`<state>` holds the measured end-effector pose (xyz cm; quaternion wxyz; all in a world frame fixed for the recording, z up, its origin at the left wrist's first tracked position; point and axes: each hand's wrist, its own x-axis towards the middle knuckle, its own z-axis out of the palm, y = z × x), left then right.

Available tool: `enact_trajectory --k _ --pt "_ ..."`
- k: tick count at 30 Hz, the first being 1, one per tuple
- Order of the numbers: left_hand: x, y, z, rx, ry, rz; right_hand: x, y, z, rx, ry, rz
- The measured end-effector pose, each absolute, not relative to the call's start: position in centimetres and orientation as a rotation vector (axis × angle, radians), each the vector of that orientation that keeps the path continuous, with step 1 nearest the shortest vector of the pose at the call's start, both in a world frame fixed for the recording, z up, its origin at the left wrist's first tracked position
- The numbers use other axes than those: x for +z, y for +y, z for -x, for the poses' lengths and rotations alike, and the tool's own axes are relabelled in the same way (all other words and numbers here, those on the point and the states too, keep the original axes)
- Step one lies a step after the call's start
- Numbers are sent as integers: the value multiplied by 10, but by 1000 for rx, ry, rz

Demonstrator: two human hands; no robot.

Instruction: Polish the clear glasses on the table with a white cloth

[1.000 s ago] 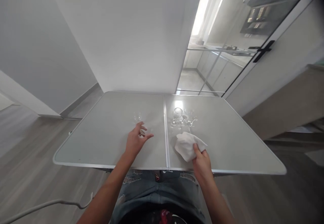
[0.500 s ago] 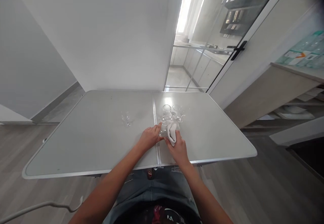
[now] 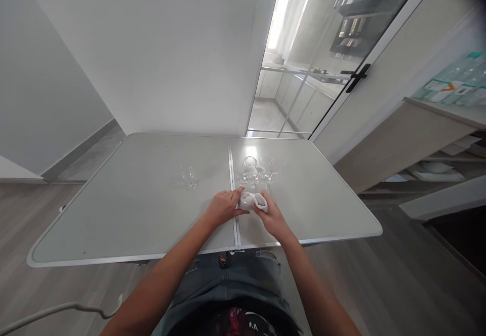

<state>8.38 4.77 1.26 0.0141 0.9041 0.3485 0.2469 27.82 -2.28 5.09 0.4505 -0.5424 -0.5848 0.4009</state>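
My left hand point(image 3: 223, 207) and my right hand point(image 3: 271, 215) meet over the middle seam of a grey folding table point(image 3: 125, 214). Between them is a small clear glass point(image 3: 246, 201), gripped by my left fingers. My right hand presses a white cloth point(image 3: 260, 202) against that glass. Just behind stand several clear stemmed glasses point(image 3: 258, 170) in a tight group. One more small clear glass point(image 3: 189, 178) stands alone to the left.
A white wall rises behind the table. A glass sliding door with a black handle point(image 3: 357, 77) opens onto a kitchen at the right. Wooden shelving point(image 3: 429, 143) stands at the far right. A white cable point(image 3: 56, 310) lies on the floor at lower left.
My left hand left the lone small glass and moved right to the seam. My right hand carried the cloth up to the glass, and the cloth has since shifted around it.
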Motion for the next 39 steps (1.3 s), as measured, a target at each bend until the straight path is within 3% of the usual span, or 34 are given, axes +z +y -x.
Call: enact_trajectory --k 7,11,16,20,23,27,30,35,39 --pt "-2 48 -72 797 1050 -2819 35 -23 -281 1340 -905 1213" --pt "-9 48 -72 859 1035 -2743 51 -25 -295 1239 -1506 1238" --pt "-8 52 -65 917 951 -2596 64 -14 -317 775 -2449 973" --pt "-11 57 -60 987 909 -2544 59 -2 -318 591 -2665 852" --pt "-13 58 -59 1035 934 -2511 60 -5 -309 875 -2415 1002" --pt "-11 57 -60 973 943 -2518 71 -16 -299 1504 -1615 1180" --pt "-10 56 -63 936 916 -2588 75 -19 -296 1784 -1063 1149" --pt "-11 57 -63 938 923 -2619 69 -18 -292 1855 -724 1066" --pt "-10 60 -60 1019 834 -2485 70 -24 -289 1685 -1076 1140"
